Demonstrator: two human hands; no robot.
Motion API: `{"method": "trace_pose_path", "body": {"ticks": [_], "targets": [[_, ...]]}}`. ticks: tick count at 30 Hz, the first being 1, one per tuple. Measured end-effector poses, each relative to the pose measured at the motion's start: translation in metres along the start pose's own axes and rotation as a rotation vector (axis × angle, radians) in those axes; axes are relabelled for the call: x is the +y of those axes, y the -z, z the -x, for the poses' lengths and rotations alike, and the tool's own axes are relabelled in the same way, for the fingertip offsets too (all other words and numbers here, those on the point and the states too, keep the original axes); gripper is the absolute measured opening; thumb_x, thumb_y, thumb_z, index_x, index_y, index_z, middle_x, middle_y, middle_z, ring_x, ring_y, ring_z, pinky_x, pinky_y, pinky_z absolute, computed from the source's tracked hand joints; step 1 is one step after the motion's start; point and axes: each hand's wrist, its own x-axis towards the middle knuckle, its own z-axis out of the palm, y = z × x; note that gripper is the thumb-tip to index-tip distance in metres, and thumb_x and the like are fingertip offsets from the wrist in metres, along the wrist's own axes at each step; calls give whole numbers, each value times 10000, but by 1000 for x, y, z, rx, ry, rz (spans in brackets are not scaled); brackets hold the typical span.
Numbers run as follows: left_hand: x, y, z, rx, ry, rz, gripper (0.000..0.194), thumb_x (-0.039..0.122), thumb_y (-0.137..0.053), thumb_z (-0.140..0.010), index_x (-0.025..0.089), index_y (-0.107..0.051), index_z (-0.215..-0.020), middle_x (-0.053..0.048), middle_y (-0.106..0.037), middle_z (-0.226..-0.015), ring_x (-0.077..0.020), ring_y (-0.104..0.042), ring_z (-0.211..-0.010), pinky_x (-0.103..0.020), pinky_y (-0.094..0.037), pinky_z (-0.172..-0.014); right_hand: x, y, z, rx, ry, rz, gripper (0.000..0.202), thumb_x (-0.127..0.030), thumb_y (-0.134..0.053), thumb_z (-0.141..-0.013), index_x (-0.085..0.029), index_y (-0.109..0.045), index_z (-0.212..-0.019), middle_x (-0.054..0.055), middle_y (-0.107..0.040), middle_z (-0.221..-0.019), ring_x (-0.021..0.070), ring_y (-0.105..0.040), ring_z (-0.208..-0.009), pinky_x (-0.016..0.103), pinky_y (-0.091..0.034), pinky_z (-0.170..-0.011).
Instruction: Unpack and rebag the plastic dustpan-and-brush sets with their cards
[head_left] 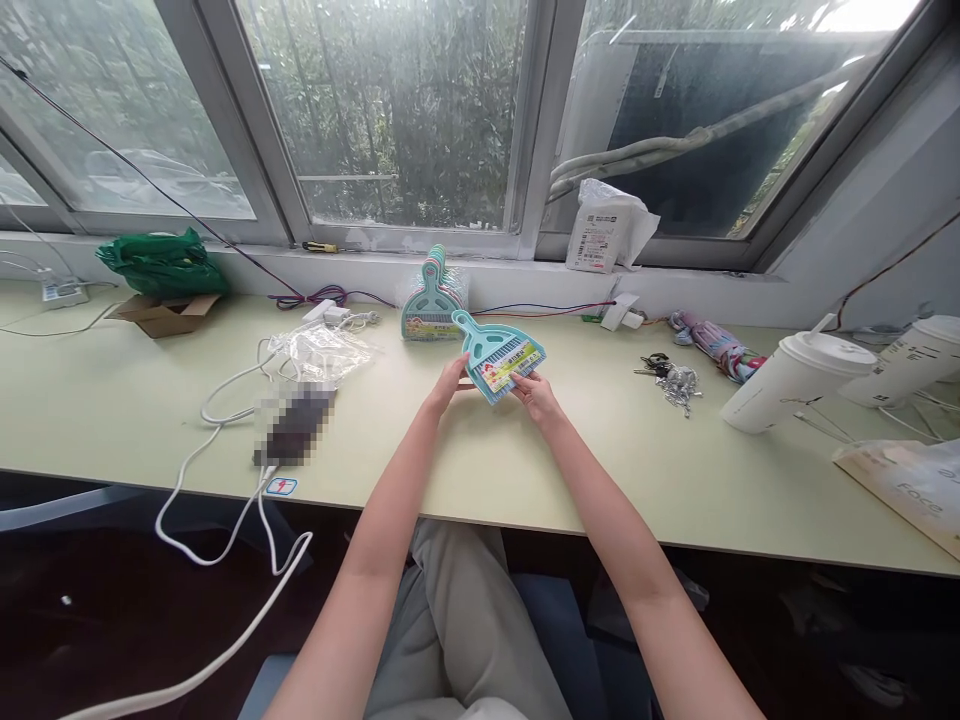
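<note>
A light teal mini dustpan (499,348) with a brush set in it and a colourful label across its front is held up over the table, its handle tilted to the upper left. My left hand (451,383) grips its left edge, thumb in front. On the lower right edge, my right hand (535,396) has its fingers closed on the pan and label. Just behind stands a row of similar dustpans (433,300), teal and other colours, partly wrapped in clear plastic and leaning by the window sill.
To the left lie a blurred dark device (294,425), white cables, clear plastic bags (319,350) and a green bag (161,262) on a cardboard box. Rightward are keys (671,380), a folded umbrella (716,345) and white cups (795,380). A white package (604,230) rests on the sill.
</note>
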Motion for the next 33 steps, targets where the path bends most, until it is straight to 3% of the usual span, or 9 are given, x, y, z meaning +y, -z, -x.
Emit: {"method": "trace_pose_path", "body": {"ticks": [4, 6, 11, 17, 20, 24, 27, 30, 33], "targets": [[-9, 37, 1, 591, -83, -686, 455, 315, -398, -900, 147, -486, -1315, -141, -326, -1498, -259, -218, -1426, -435, -269, -1134, 0, 8, -4, 57, 2, -21, 229, -90, -720, -680, -165, -646, -883, 36, -730, -921, 166, -700, -854, 280, -595, -807], [-18, 54, 2, 722, 48, -946, 573, 264, -474, -849, 106, -391, -1394, -167, -165, -1556, -294, -34, -1457, -503, -139, -1161, 0, 11, -5, 69, 13, -41, 213, -91, -712, -686, -167, -648, -874, 34, -729, -925, 157, -700, -841, 257, -597, -782], [-34, 65, 3, 674, 399, -1126, 640, 365, -424, -872, 78, -319, -1434, -267, -260, -1494, -373, -142, -1428, -658, -30, -1092, 1, 16, -7, 60, 24, -64, 200, -89, -697, -697, -171, -646, -873, 35, -724, -963, 150, -697, -858, 239, -594, -781], [-32, 80, 0, 755, 285, -1184, 661, 357, -451, -850, 126, -288, -1447, -209, -178, -1541, -348, -50, -1445, -661, 13, -1091, 1, 20, -8, 81, 16, -34, 212, -87, -698, -699, -176, -636, -881, 36, -721, -977, 147, -696, -868, 228, -597, -765], [-33, 92, -2, 734, 335, -1101, 615, 368, -443, -865, 127, -338, -1422, -230, -323, -1473, -360, -206, -1406, -651, 13, -1094, 1, 22, -10, 86, 16, -27, 201, -90, -697, -699, -179, -629, -866, 34, -722, -968, 153, -696, -877, 234, -599, -769], [-32, 91, -1, 809, 185, -965, 602, 406, -397, -901, 59, -337, -1390, -245, -572, -1208, -346, -394, -1293, -594, -37, -1112, 3, 23, -14, 120, 11, -19, 213, -73, -696, -690, -185, -635, -861, 21, -726, -919, 152, -699, -858, 243, -603, -776], [-31, 83, 1, 862, 182, -914, 641, 446, -426, -889, 6, -350, -1349, -276, -576, -1164, -371, -403, -1266, -582, -101, -1100, 5, 24, -16, 148, -6, 5, 219, -59, -691, -690, -185, -638, -861, 21, -726, -903, 152, -701, -844, 254, -603, -784], [-30, 77, 3, 830, 205, -959, 690, 493, -546, -814, 48, -409, -1324, -292, -470, -1304, -410, -342, -1295, -611, -86, -1090, 4, 25, -15, 157, -8, 34, 198, -64, -680, -708, -183, -639, -861, 25, -725, -903, 149, -701, -842, 262, -597, -808], [-29, 71, 2, 671, 200, -990, 580, 425, -621, -768, 122, -518, -1252, -248, -474, -1317, -410, -354, -1289, -624, -41, -1096, 3, 26, -13, 148, 2, 46, 205, -71, -691, -710, -183, -642, -875, 31, -724, -918, 149, -699, -852, 264, -591, -826]]}}
